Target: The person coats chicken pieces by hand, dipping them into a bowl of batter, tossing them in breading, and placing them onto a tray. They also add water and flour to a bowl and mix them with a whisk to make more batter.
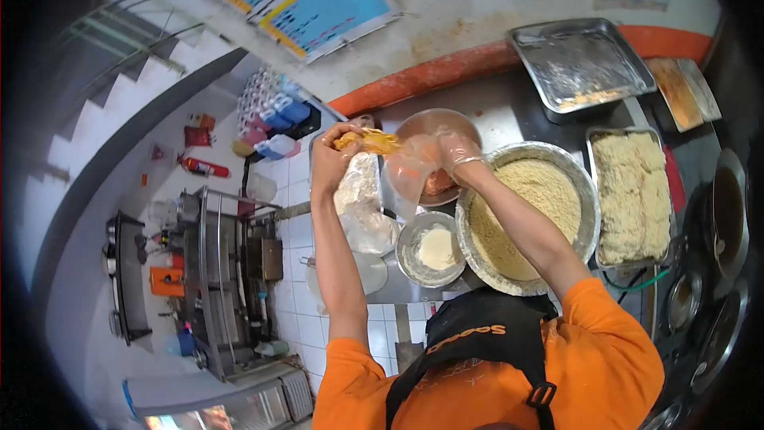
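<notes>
My left hand (329,161) is closed round a crumpled orange-yellow plastic-looking piece (370,141) that sticks out to the right. Covered in a clear glove, my right hand (460,150) grips a clear plastic bag (411,171), which hangs between both hands with faint orange marks on it. Behind the bag stands a metal bowl (438,117) with reddish, meat-like food (439,183) in it, partly hidden by my right hand. Below my left hand lies an open bag of white flour (360,183). A smaller bowl (406,259) holds pale batter or flour (438,249).
A big round pan (590,219) of yellowish crumbs sits under my right forearm. Farther right is a tray of coated pieces (633,195). At the back are a metal tray (581,64) and a board (680,95). Woks (728,211) line the right edge.
</notes>
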The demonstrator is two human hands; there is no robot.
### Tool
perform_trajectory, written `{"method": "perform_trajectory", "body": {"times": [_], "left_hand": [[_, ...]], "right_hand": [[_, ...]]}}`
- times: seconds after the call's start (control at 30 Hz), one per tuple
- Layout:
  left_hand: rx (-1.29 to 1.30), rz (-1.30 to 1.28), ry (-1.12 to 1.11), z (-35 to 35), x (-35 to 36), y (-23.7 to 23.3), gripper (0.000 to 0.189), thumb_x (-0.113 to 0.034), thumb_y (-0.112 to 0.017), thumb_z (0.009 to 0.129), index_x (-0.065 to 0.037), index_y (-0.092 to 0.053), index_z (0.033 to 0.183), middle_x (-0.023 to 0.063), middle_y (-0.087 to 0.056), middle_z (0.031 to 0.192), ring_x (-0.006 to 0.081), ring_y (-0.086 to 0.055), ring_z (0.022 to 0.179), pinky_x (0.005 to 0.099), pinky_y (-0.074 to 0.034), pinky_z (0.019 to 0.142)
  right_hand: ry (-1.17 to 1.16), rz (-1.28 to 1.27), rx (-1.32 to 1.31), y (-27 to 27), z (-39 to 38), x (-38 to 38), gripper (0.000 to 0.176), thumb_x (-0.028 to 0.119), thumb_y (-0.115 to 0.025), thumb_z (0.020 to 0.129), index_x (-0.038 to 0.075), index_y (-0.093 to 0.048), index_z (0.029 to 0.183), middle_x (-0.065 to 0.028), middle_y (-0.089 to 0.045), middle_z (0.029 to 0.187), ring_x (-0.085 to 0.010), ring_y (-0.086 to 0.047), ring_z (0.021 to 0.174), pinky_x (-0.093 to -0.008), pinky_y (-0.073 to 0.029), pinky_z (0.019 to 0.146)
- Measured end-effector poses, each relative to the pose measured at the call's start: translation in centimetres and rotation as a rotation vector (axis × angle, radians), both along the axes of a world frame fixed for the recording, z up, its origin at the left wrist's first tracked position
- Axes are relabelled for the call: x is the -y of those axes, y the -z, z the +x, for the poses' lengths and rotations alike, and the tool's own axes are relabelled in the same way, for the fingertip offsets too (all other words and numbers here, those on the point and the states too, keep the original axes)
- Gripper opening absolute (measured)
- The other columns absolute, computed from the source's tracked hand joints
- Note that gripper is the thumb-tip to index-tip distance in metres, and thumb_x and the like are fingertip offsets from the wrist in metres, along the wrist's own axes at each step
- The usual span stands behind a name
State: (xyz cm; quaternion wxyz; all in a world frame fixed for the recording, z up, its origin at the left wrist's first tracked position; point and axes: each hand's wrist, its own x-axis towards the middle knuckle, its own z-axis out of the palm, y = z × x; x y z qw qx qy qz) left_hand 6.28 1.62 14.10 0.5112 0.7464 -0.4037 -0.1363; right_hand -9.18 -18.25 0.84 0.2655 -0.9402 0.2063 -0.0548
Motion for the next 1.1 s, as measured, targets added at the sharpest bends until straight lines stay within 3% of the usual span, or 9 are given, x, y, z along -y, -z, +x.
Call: {"method": "perform_trajectory", "body": {"times": [0.17, 0.37, 0.4, 0.57, 0.6, 0.63, 0.7, 0.8, 1.1], "left_hand": [[-0.285, -0.298, -0.051, -4.7, -1.0, 3.4, 0.02, 0.011, -0.063, 0.076, -0.003, -0.063, 0.091, 0.0039, -0.066, 0.096, 0.0115, -0.062, 0.087, 0.0256, -0.051, 0.082], [-0.547, -0.453, -0.058, -13.7, -0.9, 8.0, 0.018, 0.009, -0.066, 0.08, -0.003, -0.062, 0.093, 0.0039, -0.063, 0.105, 0.0112, -0.059, 0.098, 0.0255, -0.049, 0.088], [-0.725, -0.478, -0.103, -15.2, -0.9, 7.3, 0.015, 0.005, -0.067, 0.083, -0.003, -0.063, 0.095, 0.004, -0.062, 0.107, 0.0108, -0.058, 0.1, 0.0261, -0.048, 0.089], [-1.127, -0.227, -0.087, -18.8, -2.2, 9.1, 0.013, -0.011, -0.069, 0.094, -0.003, -0.063, 0.102, 0.0008, -0.064, 0.088, 0.0102, -0.059, 0.072, 0.0256, -0.051, 0.066], [-1.087, -0.215, -0.086, -19.2, -2.3, 9.8, 0.018, -0.017, -0.067, 0.097, -0.002, -0.066, 0.106, -0.0003, -0.064, 0.077, 0.0054, -0.054, 0.062, 0.0228, -0.04, 0.049], [-1.098, -0.216, -0.091, -19.7, -2.4, 10.5, 0.018, -0.017, -0.067, 0.097, -0.002, -0.066, 0.106, -0.0003, -0.064, 0.077, 0.0054, -0.054, 0.062, 0.0228, -0.04, 0.049], [-0.341, -0.082, -0.281, -20.5, -2.5, 11.5, 0.019, -0.018, -0.069, 0.096, 0.0, -0.068, 0.102, 0.0, -0.064, 0.079, 0.0031, -0.05, 0.06, 0.0201, -0.037, 0.05], [-0.211, -0.236, -0.285, -21.2, -2.8, 11.3, 0.019, -0.016, -0.071, 0.094, 0.001, -0.069, 0.102, -0.0002, -0.065, 0.079, 0.0028, -0.05, 0.061, 0.019, -0.036, 0.051], [-0.599, -0.267, -0.338, -20.8, -6.1, 10.2, 0.019, -0.005, -0.072, 0.09, 0.007, -0.068, 0.104, 0.0109, -0.071, 0.094, 0.0111, -0.066, 0.077, 0.0221, -0.056, 0.064]], "right_hand": [[-0.179, 0.656, 0.747, -5.6, -2.3, -1.8, 0.033, 0.022, -0.061, 0.095, -0.001, -0.066, 0.119, -0.023, -0.069, 0.104, -0.0283, -0.069, 0.097, -0.0397, -0.053, 0.083], [-0.184, 0.606, 0.449, -8.4, -8.3, -5.0, 0.02, 0.014, -0.066, 0.094, -0.001, -0.07, 0.106, -0.0112, -0.071, 0.091, -0.0129, -0.064, 0.084, -0.0288, -0.052, 0.078], [-0.124, 0.584, 0.538, -6.0, -8.5, -5.3, 0.021, 0.018, -0.067, 0.092, 0.002, -0.073, 0.104, -0.0173, -0.071, 0.086, -0.026, -0.069, 0.075, -0.036, -0.052, 0.068], [-0.101, 0.564, 0.544, -4.7, -10.4, -6.7, 0.018, 0.016, -0.065, 0.094, 0.002, -0.073, 0.101, -0.0186, -0.072, 0.086, -0.0285, -0.071, 0.075, -0.0371, -0.053, 0.068], [-0.081, 0.61, 0.536, -4.2, -10.5, -7.1, 0.018, 0.017, -0.065, 0.094, 0.002, -0.073, 0.099, -0.0165, -0.071, 0.083, -0.0249, -0.069, 0.072, -0.0353, -0.052, 0.066], [-0.06, 0.653, 0.529, -3.9, -10.7, -7.4, 0.018, 0.018, -0.066, 0.093, 0.002, -0.072, 0.097, -0.0143, -0.07, 0.079, -0.0213, -0.067, 0.069, -0.0335, -0.052, 0.065], [-0.049, 0.731, 0.4, -4.2, -11.0, -7.2, 0.018, 0.019, -0.068, 0.093, 0.001, -0.072, 0.095, -0.0104, -0.069, 0.077, -0.0162, -0.064, 0.067, -0.0312, -0.05, 0.063], [-0.028, 0.962, 0.267, -3.7, -11.5, -7.2, 0.019, 0.019, -0.071, 0.092, 0.0, -0.071, 0.09, -0.0032, -0.066, 0.074, -0.0083, -0.056, 0.066, -0.0274, -0.047, 0.061], [-0.102, 1.119, 0.158, -3.8, -13.4, -6.2, 0.024, 0.015, -0.076, 0.088, -0.002, -0.071, 0.104, -0.0041, -0.07, 0.092, -0.0081, -0.062, 0.083, -0.0259, -0.051, 0.073]]}}
